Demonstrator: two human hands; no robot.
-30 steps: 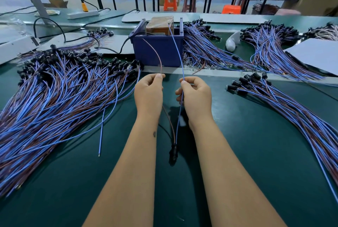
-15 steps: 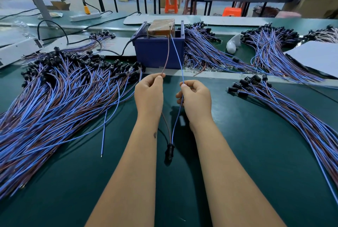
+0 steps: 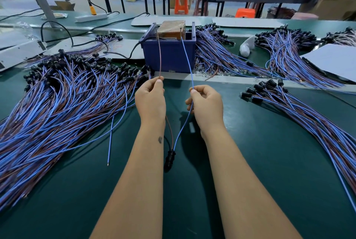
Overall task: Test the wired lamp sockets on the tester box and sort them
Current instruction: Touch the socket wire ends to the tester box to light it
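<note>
Far left, a large heap of wired sockets [image 3: 63, 103] fans across the green table [image 3: 269, 161], black sockets bunched at the top and blue and brown leads trailing toward the near edge. One loose blue lead [image 3: 110, 142] lies just beside the heap. The left hand [image 3: 151, 100] pinches a brown wire [image 3: 159, 55] between thumb and fingertips; the wire rises to the top of the tester box [image 3: 169, 53] — a blue bin with a brown block inside (the contact point itself is too small to make out). Between the forearms hangs the black socket [image 3: 169, 158], both wires running up from it. The right hand [image 3: 207, 103] pinches the blue wire [image 3: 187, 59], which also reaches the box top. Farther right, a smaller sorted bundle [image 3: 289, 107] lies on the table — well apart from the hands.
</note>
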